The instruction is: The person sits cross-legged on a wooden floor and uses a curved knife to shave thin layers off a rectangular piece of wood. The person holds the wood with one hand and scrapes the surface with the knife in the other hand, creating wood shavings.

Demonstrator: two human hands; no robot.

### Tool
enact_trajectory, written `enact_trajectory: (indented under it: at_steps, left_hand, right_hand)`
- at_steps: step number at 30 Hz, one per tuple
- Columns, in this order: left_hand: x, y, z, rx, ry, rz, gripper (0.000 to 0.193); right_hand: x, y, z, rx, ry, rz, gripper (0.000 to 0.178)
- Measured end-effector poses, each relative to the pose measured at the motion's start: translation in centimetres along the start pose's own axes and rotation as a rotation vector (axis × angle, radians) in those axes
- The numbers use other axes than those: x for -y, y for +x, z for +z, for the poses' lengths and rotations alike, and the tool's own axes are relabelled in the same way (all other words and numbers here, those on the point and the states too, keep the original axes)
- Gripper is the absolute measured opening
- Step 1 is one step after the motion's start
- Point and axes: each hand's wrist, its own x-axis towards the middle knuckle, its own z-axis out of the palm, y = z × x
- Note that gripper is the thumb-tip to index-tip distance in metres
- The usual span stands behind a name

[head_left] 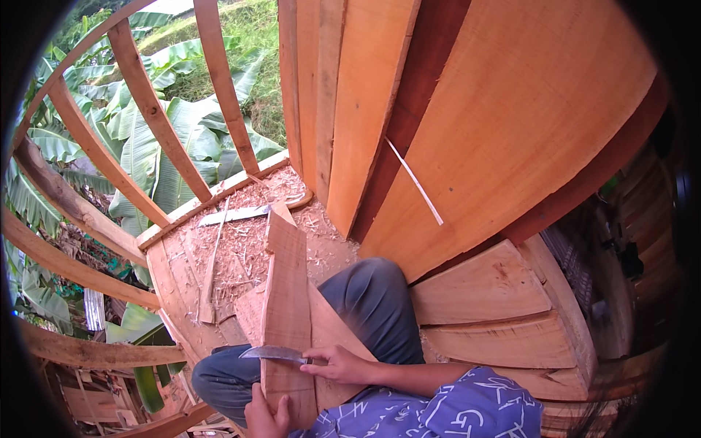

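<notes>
A knife (274,353) with a curved blade lies across the face of a pale wooden board (286,292). My right hand (339,365) is closed around its handle, at the board's right side. My left hand (266,416) grips the board's lower left edge near my body, thumb on top. The board points away from me, over my lap, with a notched far end. Beneath it, a second wooden board (337,321) rests slantwise across my legs.
Wood shavings (252,252) cover the floor ahead, where a long-bladed machete (235,215) and thin wood strips (212,274) lie. A slatted railing (157,109) borders the left. Large planks (511,124) lean at the right, with a thin pale stick (415,181) against them.
</notes>
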Motion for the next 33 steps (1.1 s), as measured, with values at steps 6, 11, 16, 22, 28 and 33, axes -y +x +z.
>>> enact_trajectory:
  at_steps: [6,11,16,22,28,33]
  left_hand:
    - [-0.5,0.0,-0.2,0.002,0.000,-0.012,0.052]
    - [-0.1,0.0,-0.1,0.001,-0.009,-0.011,0.051]
    - [0.2,0.0,0.2,-0.028,0.015,0.028,0.048]
    - [0.2,0.0,0.1,-0.013,-0.008,0.031,0.041]
    - [0.0,0.1,0.1,-0.024,0.011,0.037,0.034]
    - [-0.4,0.1,-0.1,-0.005,0.023,0.023,0.034]
  right_hand:
    - [-1.2,0.2,0.5,-0.059,0.009,-0.078,0.042]
    - [-0.9,0.1,0.5,-0.042,0.020,-0.058,0.041]
    - [-0.7,0.0,0.4,-0.045,-0.004,-0.036,0.041]
    - [-1.2,0.0,0.7,-0.086,-0.013,-0.092,0.041]
    - [-0.8,0.0,0.5,-0.073,-0.014,-0.079,0.041]
    - [-0.5,-0.1,0.2,-0.054,-0.021,-0.063,0.041]
